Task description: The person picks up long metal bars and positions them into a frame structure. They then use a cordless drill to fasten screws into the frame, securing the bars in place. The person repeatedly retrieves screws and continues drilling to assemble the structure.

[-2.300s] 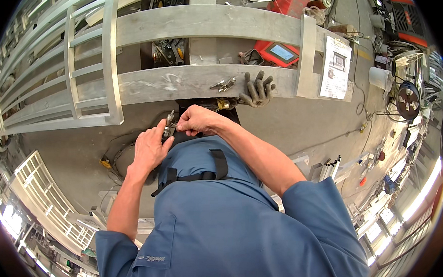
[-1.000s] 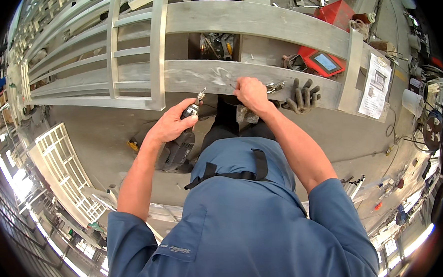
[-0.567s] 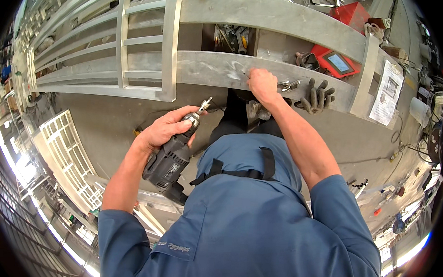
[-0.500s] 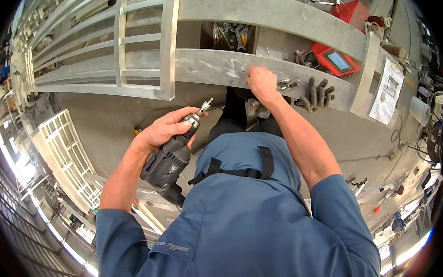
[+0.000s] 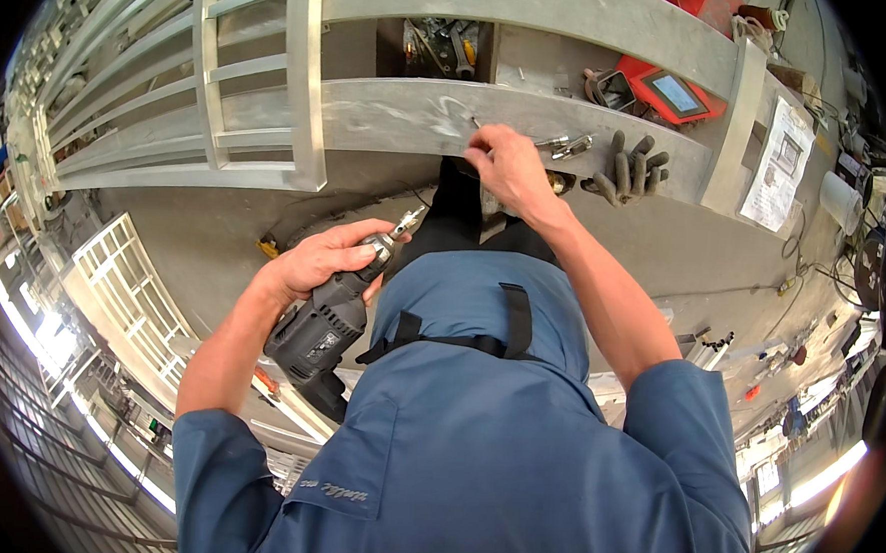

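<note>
A black power drill (image 5: 318, 328) is in my left hand (image 5: 315, 262), fingers wrapped round its front. Its chuck carries a short metal cutter bit (image 5: 409, 220) that points up and to the right. My right hand (image 5: 509, 167) is over the near edge of a grey metal beam (image 5: 391, 116), its fingers curled in; whatever they may pinch is hidden. Just past the fingertips a tiny dark piece (image 5: 475, 121) shows on the beam. To the right of that hand lie small metal bits (image 5: 572, 146) and a grey work glove (image 5: 629, 169).
Behind the beam sit an open box of wrenches (image 5: 443, 78) and a red device with a screen (image 5: 676, 91). A printed drawing sheet (image 5: 777, 169) lies at the right end. A ladder-like aluminium frame (image 5: 306, 79) rests on the left. Cables (image 5: 733, 289) trail over the floor.
My right hand has drawn back a little toward me over the beam's near edge, and its wrist has turned. The drill stays in my left hand. The whole view has shifted slightly.
</note>
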### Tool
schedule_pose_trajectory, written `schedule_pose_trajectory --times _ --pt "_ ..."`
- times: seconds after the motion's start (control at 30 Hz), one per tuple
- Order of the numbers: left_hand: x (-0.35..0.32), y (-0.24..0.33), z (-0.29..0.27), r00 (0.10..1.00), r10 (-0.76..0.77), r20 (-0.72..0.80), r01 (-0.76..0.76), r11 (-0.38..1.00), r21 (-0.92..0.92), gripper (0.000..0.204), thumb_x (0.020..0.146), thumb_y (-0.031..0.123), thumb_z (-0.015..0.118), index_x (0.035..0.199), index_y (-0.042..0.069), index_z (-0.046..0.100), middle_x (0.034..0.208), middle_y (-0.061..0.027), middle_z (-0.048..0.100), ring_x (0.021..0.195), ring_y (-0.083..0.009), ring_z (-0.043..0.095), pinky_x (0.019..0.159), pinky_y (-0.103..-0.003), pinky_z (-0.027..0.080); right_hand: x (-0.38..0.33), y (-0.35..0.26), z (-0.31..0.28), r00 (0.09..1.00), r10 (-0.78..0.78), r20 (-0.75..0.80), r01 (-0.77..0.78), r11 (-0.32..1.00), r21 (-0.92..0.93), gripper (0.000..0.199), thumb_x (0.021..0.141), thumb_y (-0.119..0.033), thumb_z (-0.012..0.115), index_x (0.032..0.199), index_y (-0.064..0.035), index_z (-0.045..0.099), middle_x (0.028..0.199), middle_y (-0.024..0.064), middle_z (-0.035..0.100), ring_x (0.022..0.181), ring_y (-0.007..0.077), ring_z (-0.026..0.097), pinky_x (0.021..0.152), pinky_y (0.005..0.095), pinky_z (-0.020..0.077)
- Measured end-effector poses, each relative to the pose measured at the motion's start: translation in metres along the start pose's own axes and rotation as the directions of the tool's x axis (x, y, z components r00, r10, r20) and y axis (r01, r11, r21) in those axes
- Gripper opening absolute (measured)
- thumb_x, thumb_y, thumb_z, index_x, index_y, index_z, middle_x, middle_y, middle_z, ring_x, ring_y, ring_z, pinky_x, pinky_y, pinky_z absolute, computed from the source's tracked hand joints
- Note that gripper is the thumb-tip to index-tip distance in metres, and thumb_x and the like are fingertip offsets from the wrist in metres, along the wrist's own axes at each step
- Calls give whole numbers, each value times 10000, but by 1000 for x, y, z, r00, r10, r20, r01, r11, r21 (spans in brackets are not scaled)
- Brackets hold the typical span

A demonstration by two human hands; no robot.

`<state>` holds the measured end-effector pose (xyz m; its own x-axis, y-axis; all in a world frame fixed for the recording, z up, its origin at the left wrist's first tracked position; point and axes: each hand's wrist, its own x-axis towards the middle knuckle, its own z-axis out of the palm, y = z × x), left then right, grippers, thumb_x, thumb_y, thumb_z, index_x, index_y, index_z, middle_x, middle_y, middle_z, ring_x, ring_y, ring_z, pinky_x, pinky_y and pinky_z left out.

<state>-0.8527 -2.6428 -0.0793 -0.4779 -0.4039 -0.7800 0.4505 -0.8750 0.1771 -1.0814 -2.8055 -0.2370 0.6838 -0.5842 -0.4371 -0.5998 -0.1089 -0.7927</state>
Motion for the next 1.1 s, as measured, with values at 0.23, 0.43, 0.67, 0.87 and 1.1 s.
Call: schedule_pose_trajectory --times 0.23,0.43,0.67,0.87,1.1 --pt "25 6 4 994 -86 61 87 996 -24 692 914 381 706 1446 19 452 825 -108 642 734 -188 652 680 -312 532 -50 -34 -18 840 69 538 -467 595 653 274 993 -185 641 1172 19 679 973 69 710 779 102 637 701 254 543" --pt "43 6 9 988 -121 95 124 992 -23 706 890 377 727 1438 19 466 856 -101 638 730 -177 638 660 -300 513 -69 -29 -22 845 112 523 -522 392 758 225 971 -147 679 1114 27 682 944 97 717 756 129 673 684 269 569" --pt "49 2 17 983 -142 117 147 988 -35 712 874 365 742 1433 13 474 859 -96 634 726 -171 624 664 -288 492 -75 -32 -30 842 157 515 -532 396 749 88 943 -26 684 994 45 695 856 106 712 729 141 690 669 269 578" --pt "49 -3 19 981 -129 144 136 990 -39 728 859 368 760 1426 7 480 863 -96 638 747 -181 628 702 -300 492 -81 -34 -31 867 129 480 -484 446 753 58 934 -3 682 963 48 687 851 103 710 735 138 688 675 270 578" --pt "50 -11 15 976 -66 207 71 997 -16 680 924 375 710 1453 31 454 811 -69 622 735 -137 618 674 -271 487 -83 -42 -37 874 139 466 -471 485 737 50 941 5 667 967 46 676 869 107 710 751 138 690 689 272 581"
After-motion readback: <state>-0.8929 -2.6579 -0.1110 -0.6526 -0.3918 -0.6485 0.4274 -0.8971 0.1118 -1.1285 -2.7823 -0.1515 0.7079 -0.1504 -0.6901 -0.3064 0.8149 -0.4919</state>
